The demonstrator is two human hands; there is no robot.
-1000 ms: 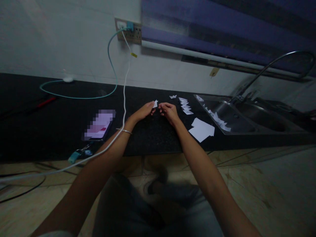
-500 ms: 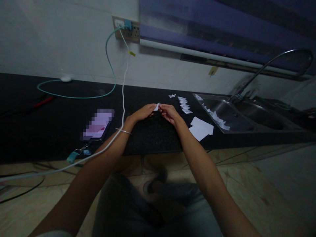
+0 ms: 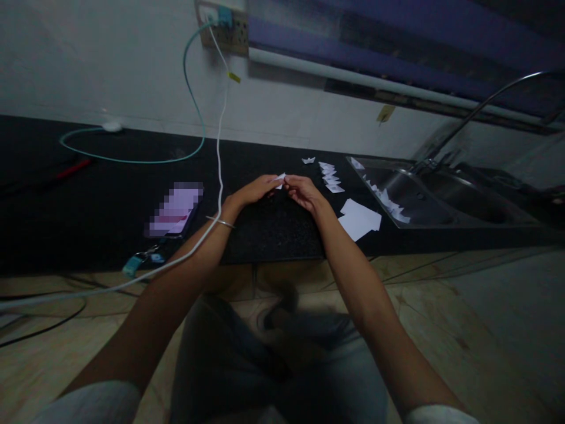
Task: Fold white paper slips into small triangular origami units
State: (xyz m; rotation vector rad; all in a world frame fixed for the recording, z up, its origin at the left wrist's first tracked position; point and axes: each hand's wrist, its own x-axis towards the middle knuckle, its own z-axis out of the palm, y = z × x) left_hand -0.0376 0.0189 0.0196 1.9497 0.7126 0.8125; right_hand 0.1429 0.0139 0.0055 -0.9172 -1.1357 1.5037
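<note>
A small folded piece of white paper [image 3: 279, 182] is pinched between my two hands above the black countertop [image 3: 273, 235]. My left hand [image 3: 260, 188] grips its left side, fingers closed. On its right side the fingertips of my right hand [image 3: 301, 191] are closed on the paper too. Beyond my right hand lie a single folded paper boat [image 3: 308, 160] and a row of several folded paper boats [image 3: 330, 178]. Flat white paper sheets [image 3: 359, 219] rest right of my right wrist.
More folded papers [image 3: 388, 203] line the left rim of the metal sink [image 3: 424, 200], which has a curved faucet [image 3: 485, 109]. A phone [image 3: 176, 209] with a teal strap [image 3: 131, 265] lies at left. A white cable [image 3: 219, 159] crosses over my left forearm from the wall socket [image 3: 225, 29].
The whole scene sits slightly higher in the picture, as the camera has tilted down. Both hands keep hold of the folded paper, which looks turned a little.
</note>
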